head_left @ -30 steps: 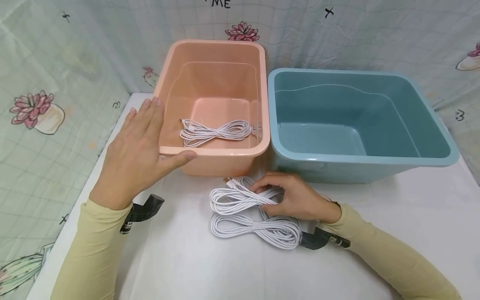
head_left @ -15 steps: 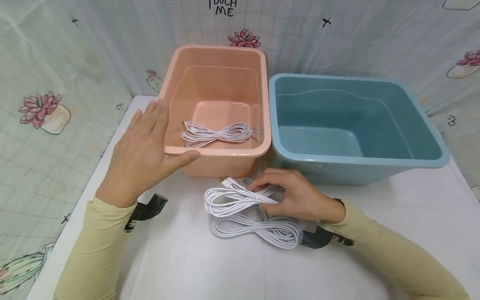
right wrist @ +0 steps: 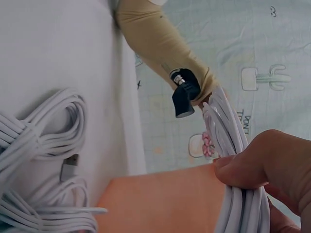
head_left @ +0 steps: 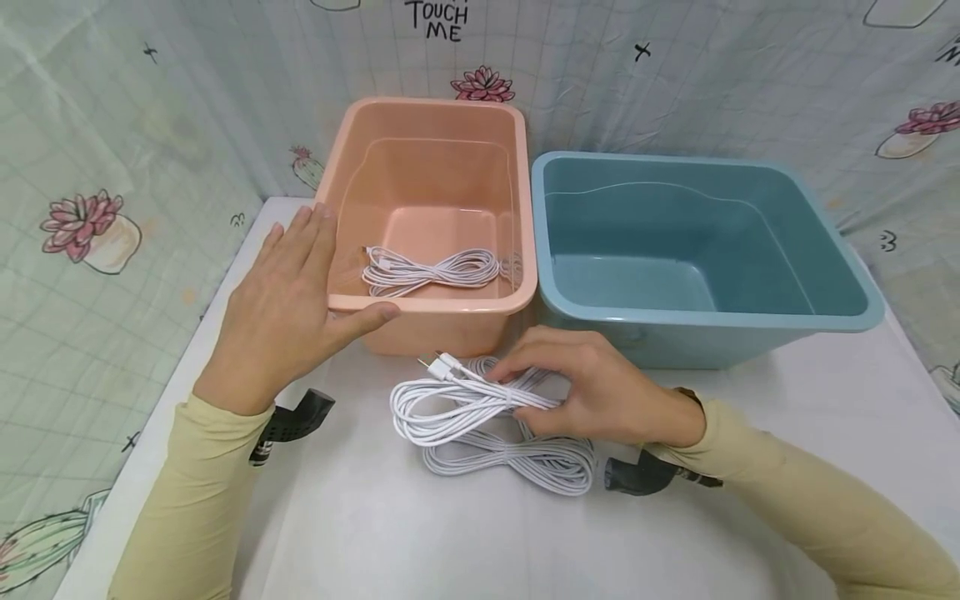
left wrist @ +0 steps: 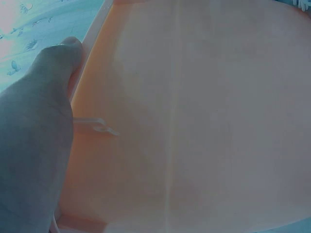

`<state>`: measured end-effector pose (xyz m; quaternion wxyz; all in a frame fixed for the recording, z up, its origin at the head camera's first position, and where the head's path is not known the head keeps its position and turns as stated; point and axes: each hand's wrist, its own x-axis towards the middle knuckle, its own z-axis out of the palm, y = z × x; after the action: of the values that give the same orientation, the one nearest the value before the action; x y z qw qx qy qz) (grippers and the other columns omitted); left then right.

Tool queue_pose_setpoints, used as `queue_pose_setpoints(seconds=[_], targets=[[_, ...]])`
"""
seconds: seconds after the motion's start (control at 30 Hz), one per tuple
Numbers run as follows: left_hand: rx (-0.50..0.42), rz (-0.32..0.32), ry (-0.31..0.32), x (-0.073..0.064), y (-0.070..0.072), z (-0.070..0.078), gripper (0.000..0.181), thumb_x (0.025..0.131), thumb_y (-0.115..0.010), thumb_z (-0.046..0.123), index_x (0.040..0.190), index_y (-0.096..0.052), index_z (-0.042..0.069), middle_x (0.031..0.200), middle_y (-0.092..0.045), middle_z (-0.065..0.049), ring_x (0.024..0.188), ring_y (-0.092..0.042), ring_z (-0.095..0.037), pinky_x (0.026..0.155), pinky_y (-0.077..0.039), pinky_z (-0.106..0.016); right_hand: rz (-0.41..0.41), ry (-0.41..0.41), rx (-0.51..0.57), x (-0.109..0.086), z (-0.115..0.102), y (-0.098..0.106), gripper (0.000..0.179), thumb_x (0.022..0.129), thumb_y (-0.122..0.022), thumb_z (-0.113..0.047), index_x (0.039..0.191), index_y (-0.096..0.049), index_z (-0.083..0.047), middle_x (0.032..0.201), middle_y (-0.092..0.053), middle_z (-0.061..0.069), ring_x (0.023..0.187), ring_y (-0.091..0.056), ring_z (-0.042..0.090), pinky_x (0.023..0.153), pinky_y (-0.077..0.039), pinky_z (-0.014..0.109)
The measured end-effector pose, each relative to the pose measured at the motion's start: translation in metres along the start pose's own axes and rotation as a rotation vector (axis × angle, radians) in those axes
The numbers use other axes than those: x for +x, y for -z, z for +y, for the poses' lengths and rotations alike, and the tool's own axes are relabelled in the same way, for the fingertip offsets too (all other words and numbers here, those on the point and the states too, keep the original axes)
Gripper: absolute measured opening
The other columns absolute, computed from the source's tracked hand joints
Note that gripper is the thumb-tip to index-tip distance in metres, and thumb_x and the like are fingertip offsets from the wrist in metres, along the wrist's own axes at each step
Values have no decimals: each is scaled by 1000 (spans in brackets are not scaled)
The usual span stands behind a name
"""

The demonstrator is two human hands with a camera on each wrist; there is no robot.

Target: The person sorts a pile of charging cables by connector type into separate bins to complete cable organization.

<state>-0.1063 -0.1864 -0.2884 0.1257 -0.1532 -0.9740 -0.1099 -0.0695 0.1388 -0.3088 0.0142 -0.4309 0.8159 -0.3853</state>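
Note:
My right hand [head_left: 600, 392] pinches a bundled white cable [head_left: 431, 412] near its middle, lifted just above the table. Two plugs [head_left: 442, 365] stick up at its left end. In the right wrist view the thumb [right wrist: 243, 170] presses on the strands. Below it lies a second tied white cable [head_left: 540, 468]; another coil [right wrist: 53, 213] with a flat metal plug beside it shows in the right wrist view. My left hand [head_left: 277, 308] rests with straight fingers on the left side of the peach bin [head_left: 435, 305], thumb over its front rim. One bundled white cable [head_left: 431, 272] lies inside that bin.
A wide blue bin [head_left: 705, 317] stands right of the peach one, rims nearly touching. A patterned curtain [head_left: 585, 75] hangs behind both and along the left side. White cloth [head_left: 405, 533] covers the table.
My right hand has raised the pinched cable slightly, its plug end swinging left and up over the second coil. My left hand stays on the peach bin. The head view has tilted a little.

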Motion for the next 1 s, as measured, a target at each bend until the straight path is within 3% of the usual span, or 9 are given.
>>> queue_pose_setpoints(seconds=[0.57,0.83,1.0], targets=[[-3,-4,4,-1,-2,-1,112,80,-57,74,156,-12,5,163,-17,-14,153,-17,-30,128,-10,-46,41,169,-18,18,-32,24,38,74,-79,-8,110,-71,-17,108,-69,-6,102,-61,3,89,-50,15],[17,5,-14,0,-2,-2,111,79,-61,70,155,-16,3,162,-21,-17,153,-18,-31,127,-13,-48,90,223,-21,32,-40,37,36,73,-80,-7,107,-71,-11,104,-71,-2,95,-63,5,82,-52,15],[25,34,-34,0,-3,-3,109,78,-64,67,154,-20,1,160,-26,-19,151,-23,-34,126,-17,-49,121,227,-23,44,-41,45,36,72,-80,-6,107,-72,-10,106,-72,1,101,-64,7,81,-53,16]])
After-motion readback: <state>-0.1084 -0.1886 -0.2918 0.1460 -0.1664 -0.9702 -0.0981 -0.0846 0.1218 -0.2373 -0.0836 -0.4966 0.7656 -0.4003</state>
